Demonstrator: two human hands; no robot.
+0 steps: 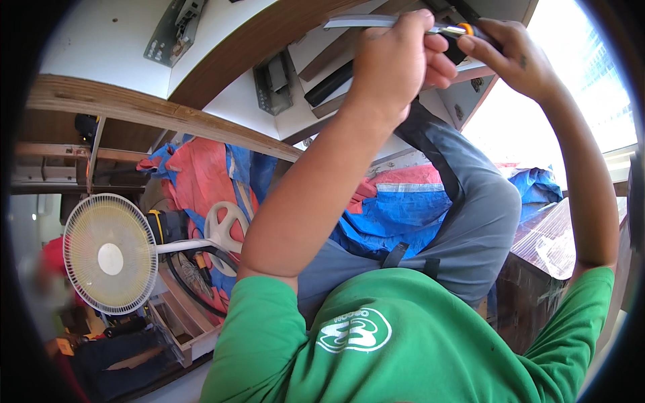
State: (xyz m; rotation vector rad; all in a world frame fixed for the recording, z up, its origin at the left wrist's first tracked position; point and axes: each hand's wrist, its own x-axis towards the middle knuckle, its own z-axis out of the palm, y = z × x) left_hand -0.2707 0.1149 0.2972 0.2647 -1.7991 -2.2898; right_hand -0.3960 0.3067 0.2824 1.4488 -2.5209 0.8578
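Note:
At the top, my left hand (396, 67) is raised, its fingers closed on a thin silvery strip (359, 21) that sticks out to the left. My right hand (521, 57) grips the dark handle of a hand tool (465, 29) with an orange collar. The tool's metal end reaches to my left fingers; its exact kind cannot be made out. Behind the hands is a white-faced cabinet frame (232, 104) with brown wood edges. Two grey metal brackets, one higher (176, 30) and one lower (274, 84), are fixed to it. Part of the strip is hidden by my left hand.
A white standing fan (111, 258) is on the left, with a wooden tray-like box (185, 326) below it. Blue and red tarpaulin (396, 215) lies beyond my bent legs. A plastic-wrapped box (537, 275) stands on the right. A long wooden beam (161, 114) crosses the upper left.

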